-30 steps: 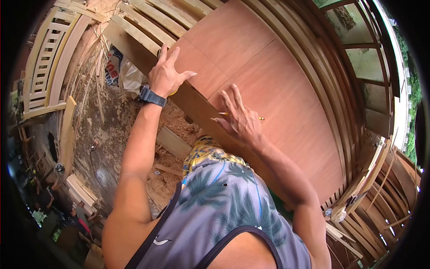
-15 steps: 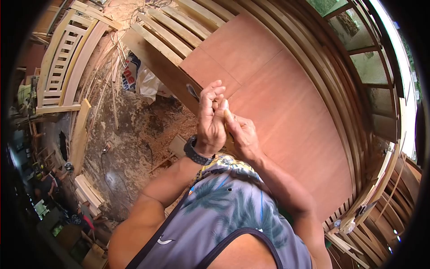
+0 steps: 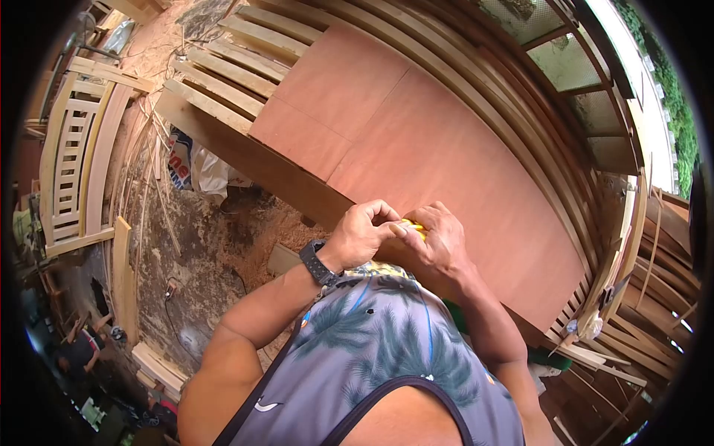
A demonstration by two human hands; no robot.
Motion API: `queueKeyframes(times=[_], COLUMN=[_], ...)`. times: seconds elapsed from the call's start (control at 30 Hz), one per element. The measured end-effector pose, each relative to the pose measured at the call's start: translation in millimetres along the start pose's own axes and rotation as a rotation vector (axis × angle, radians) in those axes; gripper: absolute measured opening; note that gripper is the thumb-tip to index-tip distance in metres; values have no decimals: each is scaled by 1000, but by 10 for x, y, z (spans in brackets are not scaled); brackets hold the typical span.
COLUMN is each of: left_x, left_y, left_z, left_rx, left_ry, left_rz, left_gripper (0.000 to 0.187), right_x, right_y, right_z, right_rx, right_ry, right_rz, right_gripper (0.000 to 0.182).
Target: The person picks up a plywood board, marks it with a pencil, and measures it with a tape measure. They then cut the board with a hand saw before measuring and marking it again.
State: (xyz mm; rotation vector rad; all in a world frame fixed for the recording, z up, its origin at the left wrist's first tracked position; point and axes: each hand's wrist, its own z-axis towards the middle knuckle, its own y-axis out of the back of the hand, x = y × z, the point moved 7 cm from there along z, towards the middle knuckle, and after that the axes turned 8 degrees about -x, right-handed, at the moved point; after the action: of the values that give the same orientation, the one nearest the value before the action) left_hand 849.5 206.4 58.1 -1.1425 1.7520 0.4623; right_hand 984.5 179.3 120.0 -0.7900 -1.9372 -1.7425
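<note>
My left hand (image 3: 361,235), with a dark watch (image 3: 317,262) on the wrist, is closed in a pinch of thumb and forefinger. Its fingertips meet the left end of a small bright yellow object (image 3: 413,225); what lies between them is too small to make out. Curled round that yellow object is my right hand (image 3: 442,239), which hides most of it, so its kind cannot be told. Both hands are close together in front of my waist, above the near edge of a reddish-brown plywood panel (image 3: 454,167).
Long wooden slats (image 3: 245,74) run under and beyond the panel. A slatted wooden frame (image 3: 71,160) stands at the left. Wood shavings (image 3: 249,241) and a cord (image 3: 177,320) lie on the floor, near a white printed bag (image 3: 210,172). Screened windows (image 3: 565,59) are at upper right.
My hands have moved from pressed together, left fingers raised, to lower and right, fingertips meeting at the yellow object, which now shows. The view has shifted, with the panel appearing further left.
</note>
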Motion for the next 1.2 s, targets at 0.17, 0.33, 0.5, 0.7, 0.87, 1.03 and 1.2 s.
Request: queueKeyframes(times=[0.17,0.33,0.5,0.7,0.87,1.03,1.2], left_x=[-149,-390,-210,-90,-138,-87,-96], left_y=[80,1617,3121,3141,3071,3134,3116], left_z=[41,347,562,762,735,767,736], left_rx=[-21,-541,-830,-857,-928,-963,-1045], left_ry=[7,-154,-40,-54,-80,-112,-192], left_rz=[254,80,67,207,310,428,604], left_gripper=[16,19,21,23,24,26,25], right_x=[-473,-1413,-1949,-2133,-2134,-2214,-2131], right_y=[114,594,964,976,907,817,804], right_z=[-251,-884,-1486,-1783,-1836,-1888,-1848], right_rx=[-5,-8,18,21,-3,25,38], right_ry=[-157,-376,-388,-434,-425,-435,-492], right_rz=[-165,-391,-378,-417,-341,-331,-358], right_gripper=[46,38,34,29,27,26,26])
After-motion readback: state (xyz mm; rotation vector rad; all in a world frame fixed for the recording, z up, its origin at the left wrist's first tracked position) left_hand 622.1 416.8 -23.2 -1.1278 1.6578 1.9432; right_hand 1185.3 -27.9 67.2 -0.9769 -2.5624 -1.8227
